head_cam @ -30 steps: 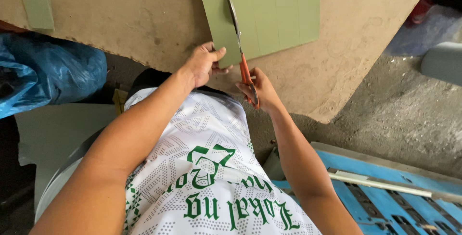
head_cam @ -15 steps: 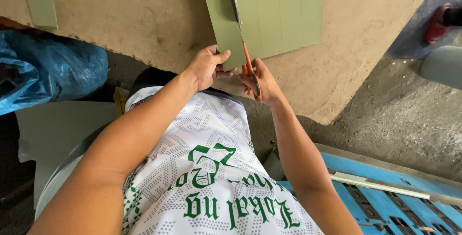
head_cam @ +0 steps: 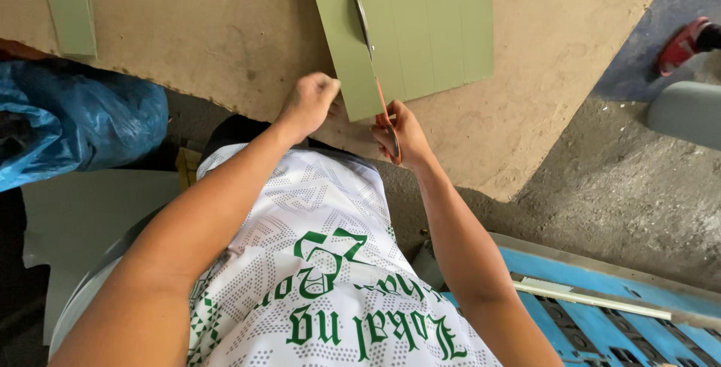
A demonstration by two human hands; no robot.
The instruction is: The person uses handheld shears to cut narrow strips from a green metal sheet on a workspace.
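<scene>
A green sheet (head_cam: 420, 29) with faint ruled lines lies on a brown board (head_cam: 225, 29). My right hand (head_cam: 398, 130) grips orange-handled scissors (head_cam: 372, 59) by the handles. Their blades lie along a line on the sheet, tips pointing away from me. My left hand (head_cam: 309, 102) pinches the near left corner of the sheet, close to the scissors.
A narrow green strip (head_cam: 69, 6) rests on the board at the far left. A blue plastic bag (head_cam: 75, 123) sits at the left below the board. A blue slatted crate (head_cam: 601, 314) is at the lower right, a red shoe (head_cam: 683, 42) at the upper right, on concrete floor.
The scissors have run farther up into the sheet. My left hand has closed on the sheet's near corner.
</scene>
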